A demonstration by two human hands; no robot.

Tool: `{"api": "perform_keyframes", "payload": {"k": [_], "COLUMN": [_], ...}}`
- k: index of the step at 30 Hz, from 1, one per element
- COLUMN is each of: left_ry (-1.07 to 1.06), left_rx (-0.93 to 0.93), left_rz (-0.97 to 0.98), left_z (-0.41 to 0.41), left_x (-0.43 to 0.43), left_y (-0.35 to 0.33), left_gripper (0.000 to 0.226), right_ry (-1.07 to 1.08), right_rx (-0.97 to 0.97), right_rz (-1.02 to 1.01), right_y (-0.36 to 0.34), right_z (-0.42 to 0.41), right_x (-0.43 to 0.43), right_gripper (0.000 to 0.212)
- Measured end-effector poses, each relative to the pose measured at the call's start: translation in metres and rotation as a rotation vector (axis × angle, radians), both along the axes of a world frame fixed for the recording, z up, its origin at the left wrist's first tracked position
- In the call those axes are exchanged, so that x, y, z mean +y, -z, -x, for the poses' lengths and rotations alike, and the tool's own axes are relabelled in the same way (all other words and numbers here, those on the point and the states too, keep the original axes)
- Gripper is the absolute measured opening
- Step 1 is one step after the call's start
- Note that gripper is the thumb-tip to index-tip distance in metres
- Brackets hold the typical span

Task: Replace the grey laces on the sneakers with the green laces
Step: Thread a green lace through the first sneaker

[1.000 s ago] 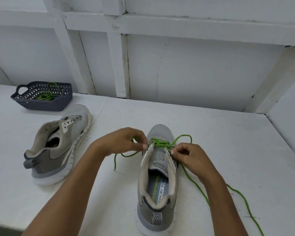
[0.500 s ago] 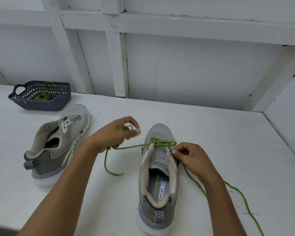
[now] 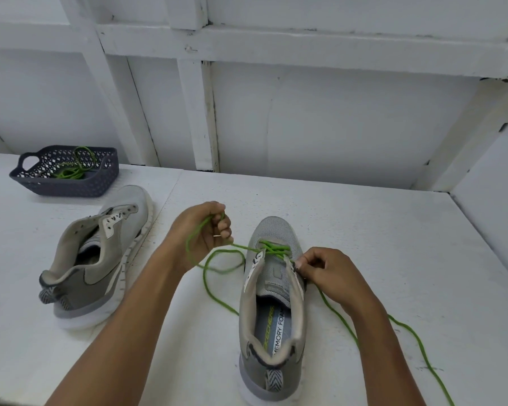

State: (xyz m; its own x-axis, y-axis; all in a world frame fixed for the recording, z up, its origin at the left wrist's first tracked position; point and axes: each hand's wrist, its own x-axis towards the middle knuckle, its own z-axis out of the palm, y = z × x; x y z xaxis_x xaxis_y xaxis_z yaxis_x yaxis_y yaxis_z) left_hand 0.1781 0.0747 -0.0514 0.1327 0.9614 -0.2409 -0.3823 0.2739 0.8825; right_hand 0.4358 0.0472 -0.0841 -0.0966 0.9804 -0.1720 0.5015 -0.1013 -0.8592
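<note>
Grey sneaker (image 3: 276,230) with chevron-striped heel tab (image 3: 274,380), green lace (image 3: 273,248); left of it, 1 dark-blue lattice basket (image 3: 71,187).

A single head-worn wide-angle view looks forward and down from close above the near sneaker (image 3: 273,230), its heel toward the camera, facing the white wall (image 3: 335,127) beyond it.

A white table (image 3: 379,230) with a rough painted top fills the foreground, a faint seam (image 3: 170,197) crossing it on the left. Behind it stands a white panelled wall (image 3: 335,121) framed with painted wooden battens: a broad horizontal beam (image 3: 305,45) above, an upright post (image 3: 198,118) in the middle, and a slanted brace (image 3: 464,142) on the right. Paint is chipped at the joints. A plain side wall (image 3: 499,183) closes the right. The light is soft and even
</note>
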Motion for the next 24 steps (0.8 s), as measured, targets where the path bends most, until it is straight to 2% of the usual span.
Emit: {"api": "perform_keyframes", "payload": {"k": [2, 6, 10, 12, 16, 24], "left_ry": [-0.012, 0.099, 0.245, 0.314, 0.377, 0.400], "left_rx": [0.199, 0.612, 0.999, 1.074, 1.217, 1.413], "left_rz": [-0.004, -0.085, -0.357, -0.430, -0.543, -0.630], "left_z": [-0.006, -0.006, -0.005, -0.006, -0.013, -0.024], "left_x": [0.001, -0.001, -0.004, -0.006, -0.009, -0.011], "left_y": [0.004, 0.008, 0.005, 0.001, 0.005, 0.003], "left_gripper": [0.029, 0.017, 0.018, 0.017, 0.013, 0.009], "right_ry": [0.005, -0.034, -0.095, -0.168, -0.319, -0.437], "right_rx": [0.003, 0.020, 0.061, 0.007, -0.156, -0.248], "right_rz": [0.001, -0.007, -0.131, -0.155, -0.080, -0.083], "right_y": [0.001, -0.004, -0.019, -0.028, -0.038, -0.044], "right_z": [-0.001, -0.002, 0.004, 0.009, 0.018, 0.031], "right_x": [0.000, 0.004, 0.010, 0.016, 0.027, 0.035], "right_gripper": [0.012, 0.010, 0.005, 0.006, 0.001, 0.004]}}
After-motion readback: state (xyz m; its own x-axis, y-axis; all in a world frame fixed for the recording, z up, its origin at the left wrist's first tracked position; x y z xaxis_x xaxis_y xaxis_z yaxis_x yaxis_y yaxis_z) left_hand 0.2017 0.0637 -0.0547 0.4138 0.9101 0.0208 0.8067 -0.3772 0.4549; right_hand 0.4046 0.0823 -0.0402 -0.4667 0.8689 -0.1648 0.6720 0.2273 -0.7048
